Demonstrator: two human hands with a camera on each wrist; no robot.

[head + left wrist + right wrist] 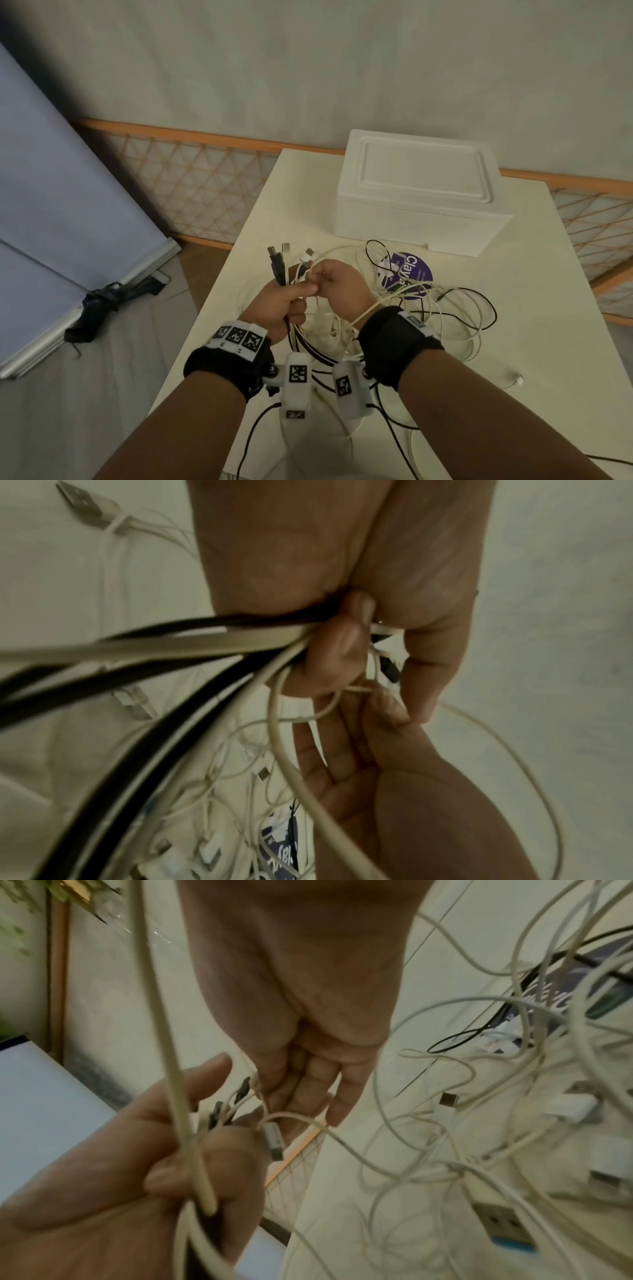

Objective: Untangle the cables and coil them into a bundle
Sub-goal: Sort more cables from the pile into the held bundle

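1. Gripping a bunch of black and white cables [291, 329], the left hand [281, 305] is curled into a fist just above the near middle of a white table [513, 308]; several plug ends [279, 260] stick up out of the top of the fist.
2. Beside it and touching it, the right hand [342, 284] pinches a thin white cable [363, 313] between thumb and fingertips, right at the top of the left fist. This cable runs back over the right wrist.
3. In the right wrist view, a small metal plug [273, 1138] on a thin white cable hangs just below the right fingertips [337, 1110], against the left hand's knuckles.
4. Most of the cables still lie in a loose tangle [428, 308] on the table, right of and behind the hands, partly covering a round purple sticker [416, 270].
5. A white foam box [418, 192] with its lid on sits at the far side of the table, apart from the tangle.
6. Both wrists wear black straps with white marker tags [298, 373].
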